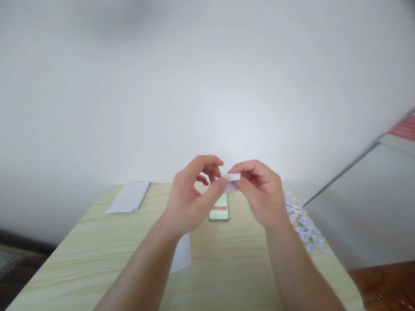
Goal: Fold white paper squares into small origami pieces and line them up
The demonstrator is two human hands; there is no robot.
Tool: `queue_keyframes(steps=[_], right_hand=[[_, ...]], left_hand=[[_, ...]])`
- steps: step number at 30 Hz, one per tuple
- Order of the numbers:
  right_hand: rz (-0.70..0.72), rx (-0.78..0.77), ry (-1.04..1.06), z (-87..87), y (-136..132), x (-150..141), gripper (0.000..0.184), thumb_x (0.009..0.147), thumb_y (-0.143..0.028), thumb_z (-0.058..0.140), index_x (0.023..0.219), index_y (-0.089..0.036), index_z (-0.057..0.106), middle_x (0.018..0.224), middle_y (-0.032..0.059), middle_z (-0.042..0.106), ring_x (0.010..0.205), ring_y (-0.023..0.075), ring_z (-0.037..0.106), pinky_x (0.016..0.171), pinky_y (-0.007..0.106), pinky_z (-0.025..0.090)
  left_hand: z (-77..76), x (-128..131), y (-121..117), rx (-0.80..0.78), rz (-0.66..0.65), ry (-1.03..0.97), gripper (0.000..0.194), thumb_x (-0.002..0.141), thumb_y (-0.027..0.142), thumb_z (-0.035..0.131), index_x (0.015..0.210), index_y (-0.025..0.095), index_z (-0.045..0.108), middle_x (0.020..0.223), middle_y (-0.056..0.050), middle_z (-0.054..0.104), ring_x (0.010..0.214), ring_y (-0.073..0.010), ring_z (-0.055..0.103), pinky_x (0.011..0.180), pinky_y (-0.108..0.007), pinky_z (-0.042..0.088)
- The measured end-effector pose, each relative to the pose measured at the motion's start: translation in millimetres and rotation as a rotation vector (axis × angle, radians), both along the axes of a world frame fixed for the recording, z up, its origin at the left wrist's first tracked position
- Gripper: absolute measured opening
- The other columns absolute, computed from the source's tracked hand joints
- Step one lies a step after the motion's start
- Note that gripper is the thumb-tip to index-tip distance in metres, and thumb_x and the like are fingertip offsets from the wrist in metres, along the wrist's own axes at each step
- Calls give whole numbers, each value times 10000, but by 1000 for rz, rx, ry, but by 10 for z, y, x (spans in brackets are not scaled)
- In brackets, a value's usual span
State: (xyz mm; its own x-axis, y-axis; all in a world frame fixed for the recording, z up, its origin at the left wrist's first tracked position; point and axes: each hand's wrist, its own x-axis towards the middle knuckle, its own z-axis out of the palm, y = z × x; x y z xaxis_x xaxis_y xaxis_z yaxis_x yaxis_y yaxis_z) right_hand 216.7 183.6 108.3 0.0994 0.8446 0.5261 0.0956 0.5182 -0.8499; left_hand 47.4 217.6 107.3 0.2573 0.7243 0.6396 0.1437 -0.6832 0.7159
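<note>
Between my two hands, above the middle of the table, is a small folded piece of white paper (232,177). My left hand (197,194) pinches its left end between thumb and fingers, with the other fingers curled. On the other side, my right hand (261,190) grips the right part of the paper between thumb and index finger. A phone (219,214) with a lit, pale green screen and a red bar lies on the table beneath the hands, its upper part hidden by them. Partly covered by my left forearm is a white sheet of paper (183,255).
A stack of white paper (129,197) lies at the back left of the wooden table (233,268). Several small folded white paper pieces (306,229) line the right edge. A white wall (207,86) rises behind the table; a light panel (366,207) stands to the right.
</note>
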Motion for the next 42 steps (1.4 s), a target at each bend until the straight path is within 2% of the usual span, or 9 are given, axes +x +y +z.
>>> queue_keyframes(steps=[3,8,13,18,26,29,35,38,42], right_hand=[[7,83,-29,5,-11,1,110,893,-189,714,970,-263,742,1113,36,712,952,185,693,806,342,597],[83,-15,29,28,-22,72,392,861,-176,752,1216,-308,653,1290,43,672,1038,208,689,882,395,601],[74,10,-2,-12,2,132,232,876,-207,756,1094,-268,705,1092,41,716,1025,222,687,863,390,586],[128,-14,3,-13,-11,132,344,826,-199,815,1141,-276,698,1082,35,708,966,220,709,824,389,595],[33,44,14,-11,-8,53,214,848,-163,790,1023,-265,720,1016,14,711,896,174,694,793,338,589],[1,85,-9,-16,0,33,189,846,-111,763,958,-255,718,1021,17,716,897,172,690,799,337,589],[-24,145,-39,-11,3,34,239,839,-43,718,951,-254,724,1009,18,732,925,182,700,823,344,595],[-15,102,-60,-2,-9,46,285,823,-29,716,998,-254,727,1002,19,738,931,193,711,856,368,598],[44,30,-48,-5,-8,65,390,799,-22,715,1104,-265,721,1039,25,732,980,203,698,859,371,594]], left_hand=[[1,-46,36,-100,-43,5,50,928,222,674,962,209,708,761,2,664,701,-138,599,634,-279,475],[-16,-51,37,-64,40,-48,46,907,182,679,926,199,717,788,-5,700,722,-135,629,664,-264,496],[-37,-16,10,44,89,-76,103,872,112,683,908,203,715,823,7,712,746,-126,645,723,-263,531],[-41,-2,6,165,145,-97,147,859,66,681,910,202,698,830,22,701,748,-108,632,739,-253,530],[-63,-15,22,255,104,-45,190,839,23,681,923,193,698,838,23,698,768,-103,625,748,-257,510],[-56,-25,16,242,82,-43,186,845,29,681,928,194,700,843,19,694,777,-111,625,757,-266,514],[2,-54,0,53,-76,-9,110,912,125,680,977,204,722,926,-6,727,843,-136,654,801,-294,546],[8,-55,4,71,-96,-2,121,904,121,689,974,206,739,917,-11,727,815,-138,644,751,-297,540],[-16,-36,17,171,-40,-19,213,876,39,663,955,216,749,902,3,731,798,-125,643,735,-286,530]])
